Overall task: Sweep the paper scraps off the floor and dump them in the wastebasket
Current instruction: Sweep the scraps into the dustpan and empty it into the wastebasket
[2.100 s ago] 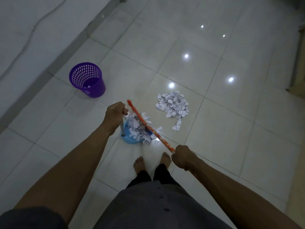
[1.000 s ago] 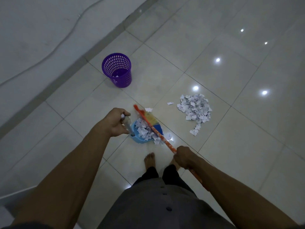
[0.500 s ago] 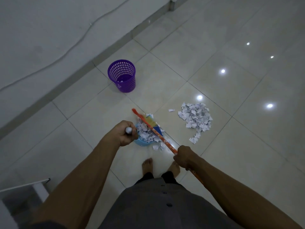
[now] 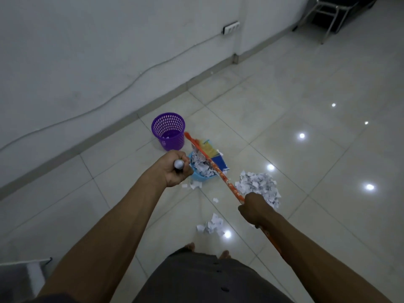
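Gripping dustpan handle (image 4: 178,164), left hand (image 4: 175,171); broom (image 4: 215,169), right hand (image 4: 253,208); scrap-filled dustpan (image 4: 197,177) between hands, beside wastebasket (image 4: 169,132).

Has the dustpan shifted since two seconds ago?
Yes. The dustpan has travelled toward the purple wastebasket, away from the scrap pile, and now sits just beside it.
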